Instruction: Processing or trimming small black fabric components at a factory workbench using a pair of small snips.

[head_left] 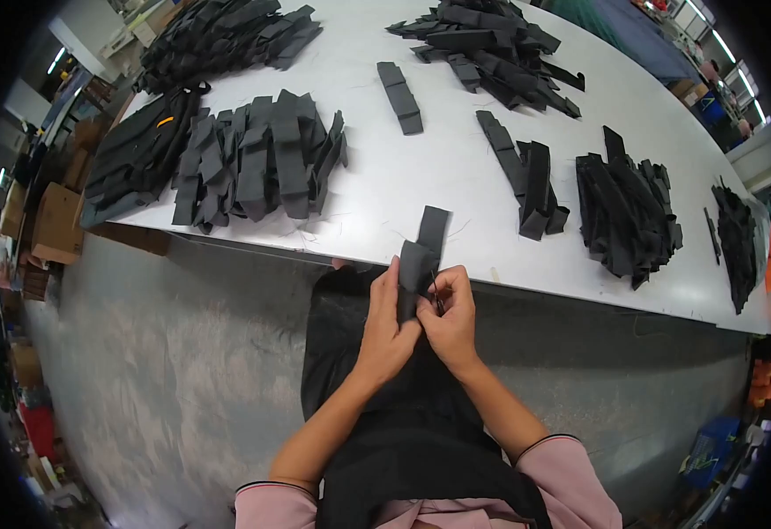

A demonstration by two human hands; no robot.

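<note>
white worktable (456,167), grey floor (182,370)

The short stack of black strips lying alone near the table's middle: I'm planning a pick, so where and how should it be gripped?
Grip the short stack of black strips across its narrow width near mid-length, coming from above. It lies flat, long and slim on the white table, with bare surface on both long sides for fingers.

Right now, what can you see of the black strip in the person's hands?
The black strip is a flat, narrow piece of what looks like fabric, matte. It stands roughly upright, tilted slightly right, its top over the white table edge. The left hand and right hand both pinch its lower end; that end is hidden by the fingers.
</note>
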